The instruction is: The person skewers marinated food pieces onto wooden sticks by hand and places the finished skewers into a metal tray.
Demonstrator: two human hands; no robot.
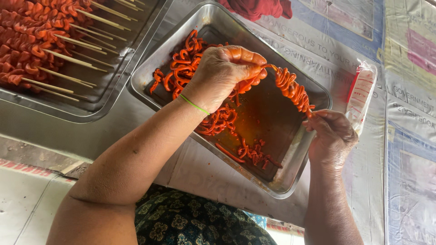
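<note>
The skewer (293, 90) hangs above the tray (313, 93), loaded with folded orange strips. The right hand (334, 134) pinches its lower end. The left hand (227, 75) is clenched on the strips at its upper end. The strips look soft, oily and slippery; the stick looks thin, stiff and light. Best hold: bare stick end, not the coated part. Loose strips (218, 120) lie in the tray. 1 second tray (113, 97), just beside it at upper left, holds finished skewers (45, 41).
</note>
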